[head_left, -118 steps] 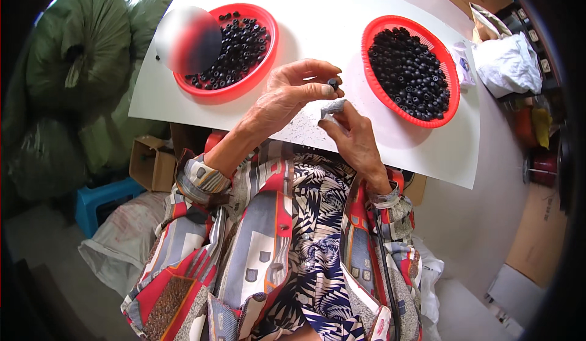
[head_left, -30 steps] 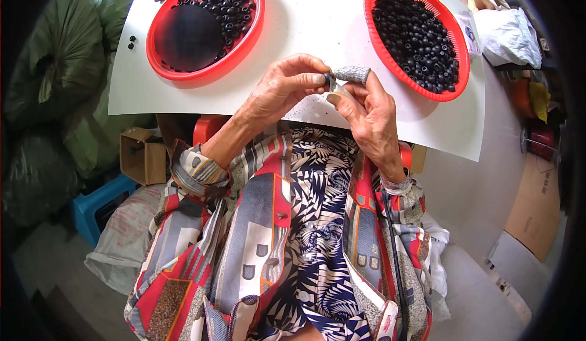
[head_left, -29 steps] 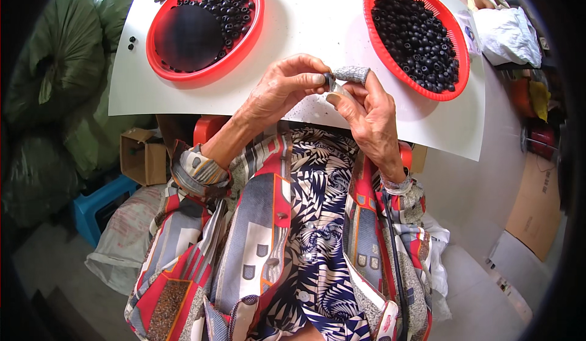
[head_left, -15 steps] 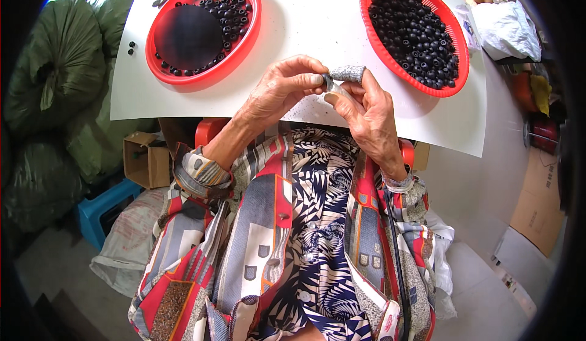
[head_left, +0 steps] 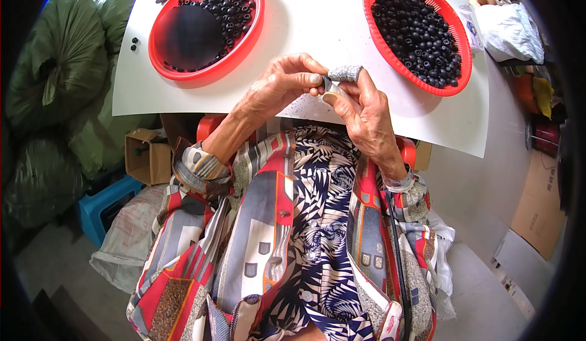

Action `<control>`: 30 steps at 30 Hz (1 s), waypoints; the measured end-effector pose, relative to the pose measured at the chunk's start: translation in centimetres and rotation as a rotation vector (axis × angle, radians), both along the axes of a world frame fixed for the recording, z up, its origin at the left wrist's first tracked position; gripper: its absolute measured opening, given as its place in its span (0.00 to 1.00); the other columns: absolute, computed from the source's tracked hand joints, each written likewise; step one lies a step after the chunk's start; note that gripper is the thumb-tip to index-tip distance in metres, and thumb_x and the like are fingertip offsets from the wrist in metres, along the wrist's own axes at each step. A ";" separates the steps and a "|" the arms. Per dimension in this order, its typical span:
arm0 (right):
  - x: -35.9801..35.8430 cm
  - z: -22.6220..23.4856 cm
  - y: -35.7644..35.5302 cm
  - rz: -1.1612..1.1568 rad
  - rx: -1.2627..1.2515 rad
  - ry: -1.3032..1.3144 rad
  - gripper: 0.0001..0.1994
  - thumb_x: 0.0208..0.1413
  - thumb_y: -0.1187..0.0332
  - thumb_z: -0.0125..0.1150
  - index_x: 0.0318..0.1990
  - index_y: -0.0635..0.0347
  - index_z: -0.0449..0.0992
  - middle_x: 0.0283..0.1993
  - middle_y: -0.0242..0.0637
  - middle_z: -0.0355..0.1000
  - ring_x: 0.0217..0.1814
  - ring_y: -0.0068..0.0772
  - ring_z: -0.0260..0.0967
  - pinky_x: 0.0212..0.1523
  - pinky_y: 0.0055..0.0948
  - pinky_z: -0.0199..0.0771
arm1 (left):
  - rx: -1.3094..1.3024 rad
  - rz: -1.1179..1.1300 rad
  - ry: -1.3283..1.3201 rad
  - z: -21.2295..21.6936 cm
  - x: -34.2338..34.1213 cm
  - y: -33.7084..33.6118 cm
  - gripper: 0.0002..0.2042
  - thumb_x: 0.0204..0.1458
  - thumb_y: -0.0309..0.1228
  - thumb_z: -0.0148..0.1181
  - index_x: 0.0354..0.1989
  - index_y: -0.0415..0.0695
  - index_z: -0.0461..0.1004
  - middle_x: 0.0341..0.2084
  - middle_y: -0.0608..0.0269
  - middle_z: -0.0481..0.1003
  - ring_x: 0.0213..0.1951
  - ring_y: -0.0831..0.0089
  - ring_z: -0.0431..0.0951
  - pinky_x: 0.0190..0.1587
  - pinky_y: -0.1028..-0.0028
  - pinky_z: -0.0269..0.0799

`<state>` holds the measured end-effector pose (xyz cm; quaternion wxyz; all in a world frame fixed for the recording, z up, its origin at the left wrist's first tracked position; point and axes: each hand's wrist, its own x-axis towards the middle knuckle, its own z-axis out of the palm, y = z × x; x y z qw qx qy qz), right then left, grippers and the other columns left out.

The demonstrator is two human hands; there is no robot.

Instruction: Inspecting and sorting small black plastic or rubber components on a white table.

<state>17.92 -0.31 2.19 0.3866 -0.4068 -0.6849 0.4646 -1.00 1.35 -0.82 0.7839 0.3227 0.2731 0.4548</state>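
Above the near edge of the white table, both hands meet. My left hand (head_left: 282, 83) is closed, its thumb and forefinger pinching a small black round piece (head_left: 326, 83). Against that piece, my right hand (head_left: 370, 119) is curled with its thumb bent inward, closed on something pale and thin that I cannot make out. A grey knitted finger cover (head_left: 345, 73) wraps the right forefinger. Left of the hands stands a red round tray (head_left: 259, 21) with black hollow pieces and a large dark disc-shaped area. To the right is a red basket (head_left: 467, 66) full of similar black pieces.
The white table (head_left: 317, 21) carries dark crumbs near its front edge and a few loose black pieces (head_left: 134, 44) at left. Green sacks (head_left: 58, 60), an open cardboard box (head_left: 146, 158) and a blue stool (head_left: 101, 210) stand at left. A white bag (head_left: 506, 30) lies at far right.
The whole view has shifted slightly. Both hands stay together at the small black piece, with the fingers only slightly moved.
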 end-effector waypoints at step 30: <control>-0.3 0.1 0.5 0.011 -0.528 0.347 0.12 0.59 0.63 0.51 0.45 0.61 0.69 0.24 0.27 0.63 0.16 0.13 0.53 0.15 0.13 0.50 | 0.015 -0.033 -0.181 0.3 -0.1 0.1 0.06 0.53 0.24 0.55 0.38 0.38 0.74 0.27 0.63 0.72 0.29 0.78 0.70 0.35 0.79 0.68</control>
